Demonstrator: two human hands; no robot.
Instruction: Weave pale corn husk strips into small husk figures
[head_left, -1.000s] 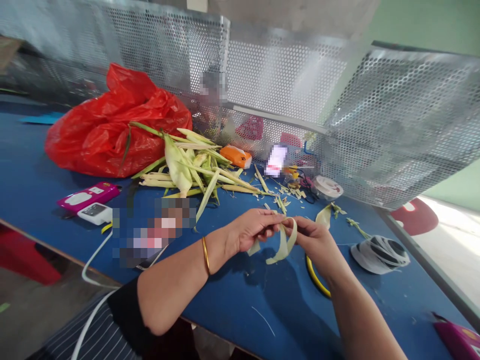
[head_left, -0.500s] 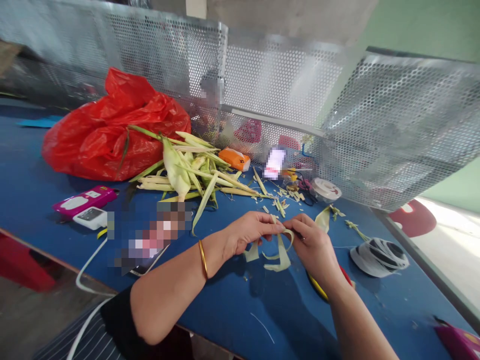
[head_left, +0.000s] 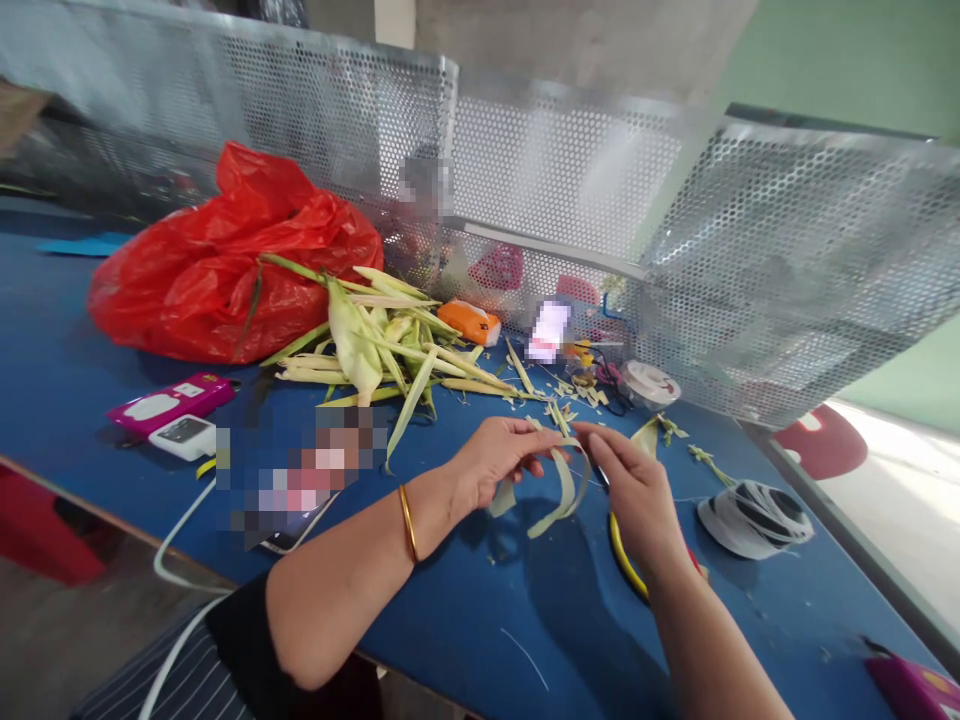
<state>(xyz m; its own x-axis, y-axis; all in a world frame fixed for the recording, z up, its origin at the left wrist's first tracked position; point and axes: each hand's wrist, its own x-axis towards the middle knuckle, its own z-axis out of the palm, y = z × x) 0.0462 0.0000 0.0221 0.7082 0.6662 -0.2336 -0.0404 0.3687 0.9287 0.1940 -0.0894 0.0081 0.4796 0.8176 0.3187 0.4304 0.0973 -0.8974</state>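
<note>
My left hand (head_left: 496, 458) and my right hand (head_left: 628, 485) meet just above the blue table (head_left: 465, 620), both pinching a pale green leaf strip (head_left: 561, 490) that curls in a loop and hangs down between them. Fingertips of both hands are pressed together on the strip. A gold bangle (head_left: 409, 522) sits on my left wrist. Under my right hand lies a pair of scissors with yellow handles (head_left: 621, 560), partly hidden by the wrist.
A pile of green leaves (head_left: 382, 345) lies beyond my hands, before a red plastic bag (head_left: 225, 255). A pink device (head_left: 171, 400) and a white one (head_left: 184, 436) lie left. A tape roll (head_left: 754, 518) sits right. Perforated metal screens (head_left: 570, 170) wall the back.
The hands have shifted slightly apart and the strip's loop has opened and hangs longer; the right hand's fingers have turned, still pinching the strip.
</note>
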